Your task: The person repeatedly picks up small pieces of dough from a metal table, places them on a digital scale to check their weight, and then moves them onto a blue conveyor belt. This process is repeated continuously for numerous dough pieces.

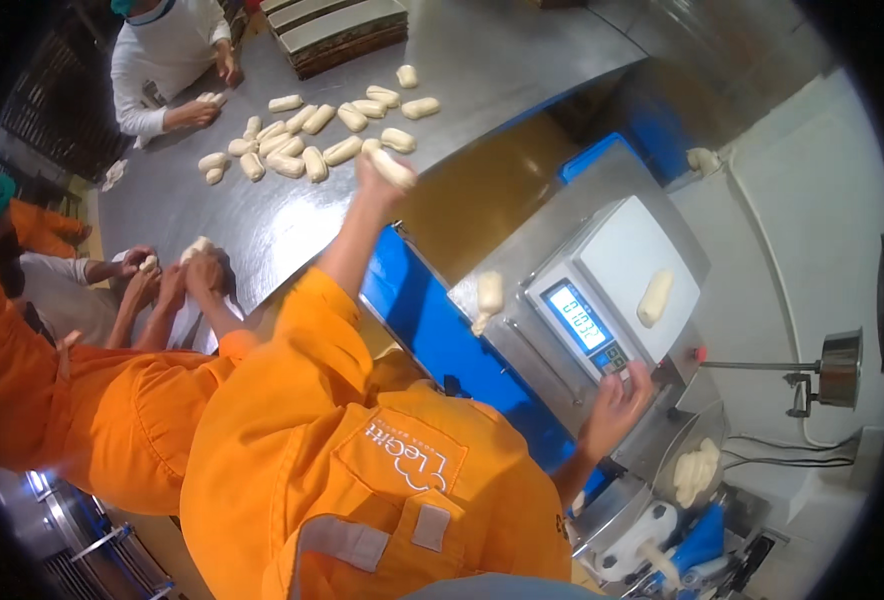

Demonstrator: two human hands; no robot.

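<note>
Right of the frame, below centre, the right hand (pixel 622 400) hovers half-open, empty, by the scale (pixel 617 235), contact unclear to me; a dough roll (pixel 655 298) lies there. Upper middle, the left hand (pixel 374 182) grips another roll (pixel 394 171) near scattered rolls (pixel 287 165).

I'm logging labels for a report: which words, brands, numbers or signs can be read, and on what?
Scale display: lit digits, legible, not copied here.
Chest pocket: white lettering and logo, partly legible, not copied here.
Keypad: marks too small to read.
Shirt's right side: dark marks, too small to read.
</note>
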